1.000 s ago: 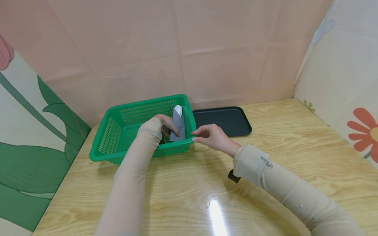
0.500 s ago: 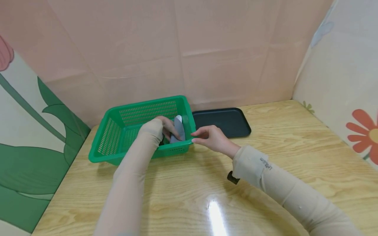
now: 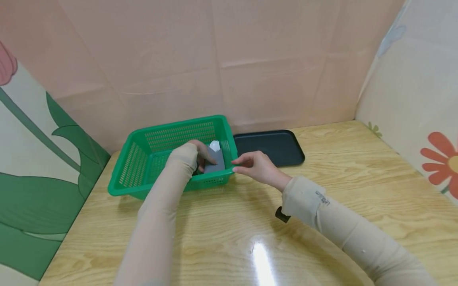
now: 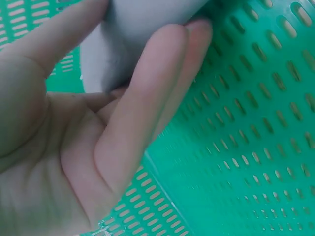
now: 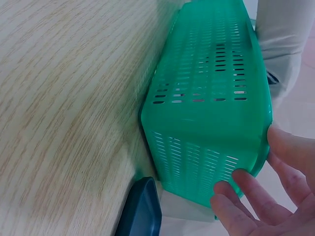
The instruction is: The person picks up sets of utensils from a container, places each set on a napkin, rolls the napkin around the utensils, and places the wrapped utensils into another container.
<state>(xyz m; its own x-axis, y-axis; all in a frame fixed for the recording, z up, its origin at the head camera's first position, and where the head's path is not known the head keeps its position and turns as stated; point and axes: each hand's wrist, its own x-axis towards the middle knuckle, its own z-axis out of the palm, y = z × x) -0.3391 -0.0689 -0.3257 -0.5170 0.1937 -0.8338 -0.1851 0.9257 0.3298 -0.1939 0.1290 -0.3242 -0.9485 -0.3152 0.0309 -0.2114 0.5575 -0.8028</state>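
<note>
My left hand [image 3: 204,154] reaches into the right end of a green plastic basket [image 3: 143,190]. It holds a flat grey piece [image 3: 215,161] with a white end; the exact kind is not clear. In the left wrist view, the grey piece [image 4: 142,24] sits between the thumb and the fingers, close to the perforated wall. My right hand [image 3: 258,167] is at the basket's front right corner. In the right wrist view, its thumb [image 5: 290,142] and fingertips [image 5: 229,194] bear on the rim and outer wall of that corner.
A black tray [image 3: 275,147] lies on the wood-grain table [image 3: 214,230] right of the basket, near the back wall. Pink sheeting [image 3: 214,59] covers that wall. A dark object [image 3: 282,214] shows beneath my right wrist.
The grey piece has gone lower into the basket, its white end dropping below the back rim and its flat face turning more into view. My right hand stays at the corner.
</note>
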